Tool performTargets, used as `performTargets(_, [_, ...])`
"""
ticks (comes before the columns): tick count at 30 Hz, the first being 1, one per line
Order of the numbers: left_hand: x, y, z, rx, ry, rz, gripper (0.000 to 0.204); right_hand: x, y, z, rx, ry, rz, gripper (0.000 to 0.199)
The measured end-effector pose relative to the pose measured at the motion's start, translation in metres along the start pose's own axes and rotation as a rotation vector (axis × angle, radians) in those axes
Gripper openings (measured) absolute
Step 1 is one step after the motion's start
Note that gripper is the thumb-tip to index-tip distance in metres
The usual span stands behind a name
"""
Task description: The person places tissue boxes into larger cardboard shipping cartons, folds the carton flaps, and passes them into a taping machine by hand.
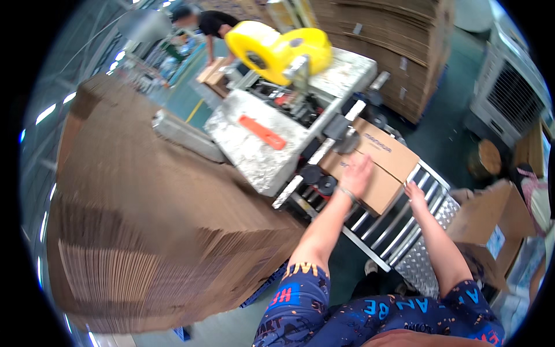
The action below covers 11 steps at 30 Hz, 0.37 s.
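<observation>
While flat under the left hand (357, 173), carton (376, 168) beside right hand's (415, 194) spread fingers

Closed brown cardboard box (376, 163), flaps folded flat on top, lying level on the metal roller conveyor (393, 222).

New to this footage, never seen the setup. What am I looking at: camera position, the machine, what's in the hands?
One view only, from a fisheye camera worn on a person's head, looking down; edges bend. No robot: two bare hands. The left hand lies flat on top of a cardboard box; the right hand rests at the box's near edge. Neither closes a grip on it. The box sits on a roller conveyor feeding a metal machine with big yellow tape rolls. On the left, a tall stack of flat cardboard. Another person works farther back.
</observation>
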<state>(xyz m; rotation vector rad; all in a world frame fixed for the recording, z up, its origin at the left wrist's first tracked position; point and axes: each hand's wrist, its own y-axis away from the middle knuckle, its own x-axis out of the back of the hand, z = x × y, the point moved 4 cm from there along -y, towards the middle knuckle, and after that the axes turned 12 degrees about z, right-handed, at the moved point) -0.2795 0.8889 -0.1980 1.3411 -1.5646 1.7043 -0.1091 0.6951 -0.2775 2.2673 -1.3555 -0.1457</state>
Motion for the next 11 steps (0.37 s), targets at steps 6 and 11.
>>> performTargets(6, [0.161, 0.104, 0.015, 0.201, 0.153, 0.097, 0.047, 0.103, 0.059, 0.135, -0.048, 0.299, -0.347, 0.026])
performTargets(11, [0.378, 0.114, -0.103, 0.236, -0.456, 0.368, 0.043, 0.16, 0.109, 0.192, -0.04, 0.708, -0.725, 0.02])
